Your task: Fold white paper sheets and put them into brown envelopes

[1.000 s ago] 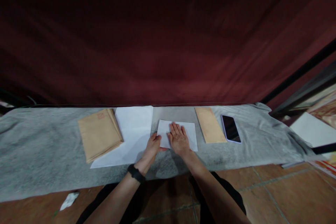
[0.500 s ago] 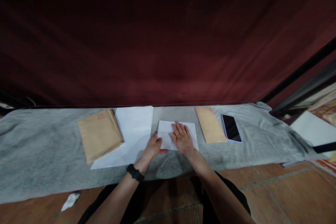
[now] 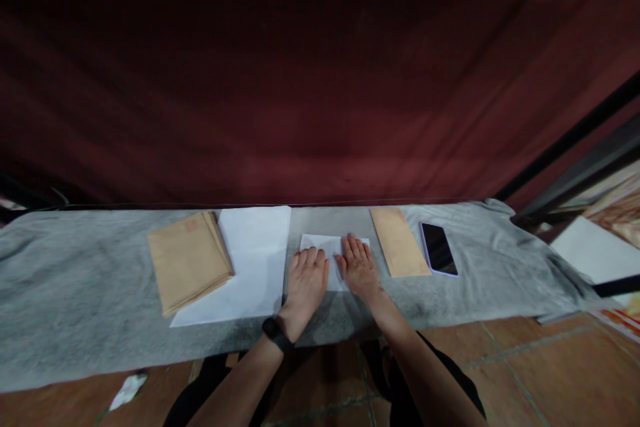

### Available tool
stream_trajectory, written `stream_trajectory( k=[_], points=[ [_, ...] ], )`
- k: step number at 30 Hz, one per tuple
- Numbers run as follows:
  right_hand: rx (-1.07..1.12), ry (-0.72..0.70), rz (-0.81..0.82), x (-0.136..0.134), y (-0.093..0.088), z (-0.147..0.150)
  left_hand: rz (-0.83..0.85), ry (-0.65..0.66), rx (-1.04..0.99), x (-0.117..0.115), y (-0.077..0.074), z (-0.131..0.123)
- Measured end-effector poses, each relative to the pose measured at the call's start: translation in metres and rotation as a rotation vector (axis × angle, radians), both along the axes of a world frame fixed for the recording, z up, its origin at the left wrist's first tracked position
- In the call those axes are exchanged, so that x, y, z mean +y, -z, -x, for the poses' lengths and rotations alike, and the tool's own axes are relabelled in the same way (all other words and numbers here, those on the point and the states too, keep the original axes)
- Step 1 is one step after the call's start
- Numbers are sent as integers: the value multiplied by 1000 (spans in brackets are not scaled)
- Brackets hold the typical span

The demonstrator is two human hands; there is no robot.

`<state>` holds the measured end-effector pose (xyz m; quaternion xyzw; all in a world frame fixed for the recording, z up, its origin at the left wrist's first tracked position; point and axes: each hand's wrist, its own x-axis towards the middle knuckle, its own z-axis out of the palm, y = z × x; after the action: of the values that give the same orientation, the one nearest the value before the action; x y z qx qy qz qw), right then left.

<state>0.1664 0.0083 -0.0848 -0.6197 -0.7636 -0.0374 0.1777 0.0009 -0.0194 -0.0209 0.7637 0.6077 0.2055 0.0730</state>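
Observation:
A folded sheet of white paper (image 3: 336,280) lies flat on the grey cloth, partly covered by both hands. My left hand (image 3: 307,278) rests palm down over its left part, fingers stretched out. On the right part lies my right hand (image 3: 360,268), flat, with the fingers spread and the thumb toward the left hand. Left of them are larger white sheets (image 3: 257,260), with a stack of brown envelopes (image 3: 190,260) overlapping their left edge. To the right is a single brown envelope (image 3: 400,243).
A phone in a light purple case (image 3: 439,249) lies right of the single envelope. The grey cloth (image 3: 75,287) covers a long narrow surface before a dark red curtain (image 3: 320,113). A crumpled white scrap (image 3: 129,391) is on the tiled floor (image 3: 545,367).
My left hand has let go of the paper's left edge and now lies flat on top of it. My right hand has slid a little to the right.

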Motion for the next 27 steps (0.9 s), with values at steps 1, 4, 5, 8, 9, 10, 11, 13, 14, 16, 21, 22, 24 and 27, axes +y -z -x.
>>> stream_trajectory(
  k=[1,4,5,8,9,10,11,13,14,16,21,22,24,27],
  points=[
    [-2,-5,-4,0,0,0,-22,50,8,4,5,-7],
    [-11,-13,-16,-1,0,0,2,117,-7,17,26,-22],
    [-13,-13,-19,-2,0,0,19,108,-10,21,32,-25],
    [-5,-9,-36,-1,3,0,35,62,-6,28,46,-29],
    [0,-8,-45,-1,4,0,27,44,-5,30,49,-28],
    [4,-8,-56,-1,5,0,19,22,-5,31,50,-27],
    [7,-8,-67,-1,6,-1,10,-8,-7,32,51,-25],
    [5,-5,-85,-1,8,-4,-4,-77,-17,34,51,-20],
    [2,-3,-91,-1,9,-6,-8,-110,-22,35,51,-17],
    [-1,11,-104,-2,11,-9,-15,-162,-28,36,51,-11],
    [1,46,-131,-3,16,-16,-13,-223,-35,33,49,-2],
    [1,48,-135,-4,17,-17,-12,-226,-43,33,47,-1],
    [2,45,-142,-4,17,-18,-5,-222,-62,31,42,1],
    [0,37,-142,-3,17,-19,15,-226,-83,30,31,4]
  ],
)
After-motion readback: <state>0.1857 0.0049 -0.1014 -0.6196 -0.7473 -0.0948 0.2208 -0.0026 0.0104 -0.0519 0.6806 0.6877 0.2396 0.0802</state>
